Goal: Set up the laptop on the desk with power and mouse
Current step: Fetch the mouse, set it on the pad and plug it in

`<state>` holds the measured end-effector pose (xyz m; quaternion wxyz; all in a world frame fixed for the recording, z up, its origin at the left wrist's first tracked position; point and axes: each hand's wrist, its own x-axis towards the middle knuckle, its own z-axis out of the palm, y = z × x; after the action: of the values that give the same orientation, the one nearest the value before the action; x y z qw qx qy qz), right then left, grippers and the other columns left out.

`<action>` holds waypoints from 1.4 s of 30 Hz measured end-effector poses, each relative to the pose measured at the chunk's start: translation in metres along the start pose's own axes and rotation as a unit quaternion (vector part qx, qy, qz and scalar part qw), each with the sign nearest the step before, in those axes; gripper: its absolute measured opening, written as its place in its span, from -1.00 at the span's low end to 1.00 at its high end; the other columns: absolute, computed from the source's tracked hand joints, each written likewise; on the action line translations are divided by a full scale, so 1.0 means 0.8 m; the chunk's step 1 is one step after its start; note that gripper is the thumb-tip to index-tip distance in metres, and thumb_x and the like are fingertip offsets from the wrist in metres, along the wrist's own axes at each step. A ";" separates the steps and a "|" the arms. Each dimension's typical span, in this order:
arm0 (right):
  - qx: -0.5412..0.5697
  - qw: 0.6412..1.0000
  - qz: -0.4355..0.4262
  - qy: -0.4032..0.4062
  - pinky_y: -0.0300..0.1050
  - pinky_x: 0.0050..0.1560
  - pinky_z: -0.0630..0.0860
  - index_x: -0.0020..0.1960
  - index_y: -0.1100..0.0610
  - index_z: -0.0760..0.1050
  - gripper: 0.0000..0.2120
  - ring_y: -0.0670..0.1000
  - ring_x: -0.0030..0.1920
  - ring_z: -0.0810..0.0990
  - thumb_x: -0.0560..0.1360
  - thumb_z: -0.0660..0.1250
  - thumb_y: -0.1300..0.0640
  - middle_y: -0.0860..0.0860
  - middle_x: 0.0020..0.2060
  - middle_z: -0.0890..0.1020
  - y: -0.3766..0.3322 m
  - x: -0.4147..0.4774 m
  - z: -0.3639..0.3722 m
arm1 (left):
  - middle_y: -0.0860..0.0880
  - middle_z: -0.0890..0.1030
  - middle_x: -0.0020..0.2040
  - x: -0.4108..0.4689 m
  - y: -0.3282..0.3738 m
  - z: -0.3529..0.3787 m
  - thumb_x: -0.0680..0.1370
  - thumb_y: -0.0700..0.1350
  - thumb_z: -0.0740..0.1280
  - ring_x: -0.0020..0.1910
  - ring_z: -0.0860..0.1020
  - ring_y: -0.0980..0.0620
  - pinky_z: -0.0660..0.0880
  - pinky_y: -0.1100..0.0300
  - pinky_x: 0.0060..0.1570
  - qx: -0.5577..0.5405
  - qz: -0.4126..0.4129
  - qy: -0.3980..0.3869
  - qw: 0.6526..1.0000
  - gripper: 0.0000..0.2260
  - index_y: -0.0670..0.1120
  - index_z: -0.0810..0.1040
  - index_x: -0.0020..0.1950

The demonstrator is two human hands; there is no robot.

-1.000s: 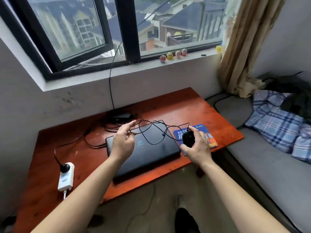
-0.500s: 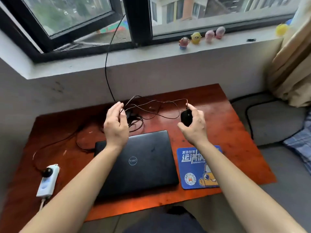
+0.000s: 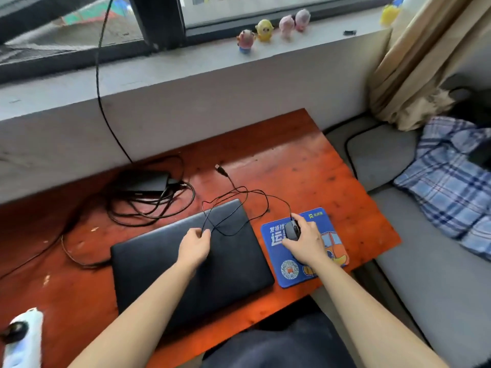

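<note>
A closed black laptop lies flat on the reddish wooden desk. To its right sits a blue mouse pad. My right hand rests on the pad, gripping a black wired mouse. The mouse cable loops over the laptop's far right corner, and its USB plug lies loose on the desk behind. My left hand is over the lid, pinching a loop of that cable. A black power adapter with coiled cord lies at the back left.
A white power strip with a black plug in it is at the desk's front left corner. Small toy figures stand on the windowsill. A grey sofa with a plaid cloth is to the right.
My right hand has brought the mouse down from above the desk's back onto the mouse pad. My left hand moved from the adapter cords to the laptop lid, holding the mouse cable.
</note>
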<state>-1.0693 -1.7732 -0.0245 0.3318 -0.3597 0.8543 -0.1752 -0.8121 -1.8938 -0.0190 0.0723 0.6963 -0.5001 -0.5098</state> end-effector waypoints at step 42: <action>-0.183 0.976 -0.088 -0.071 -0.03 -0.15 0.45 0.00 0.17 0.58 -0.70 0.23 0.01 0.60 0.66 0.16 0.01 0.17 -0.01 0.65 -0.015 0.127 -0.018 | -0.04 0.70 -0.24 0.039 0.124 0.068 0.55 -0.27 0.39 -0.29 0.68 0.03 0.56 0.28 -0.34 -0.184 0.103 -0.005 0.977 -0.94 -0.15 0.60 0.00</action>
<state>-1.1261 -1.8549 -0.0526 0.3032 -0.5000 0.8110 -0.0182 -0.9174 -1.9441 -0.0036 0.2491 0.6134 -0.4669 -0.5863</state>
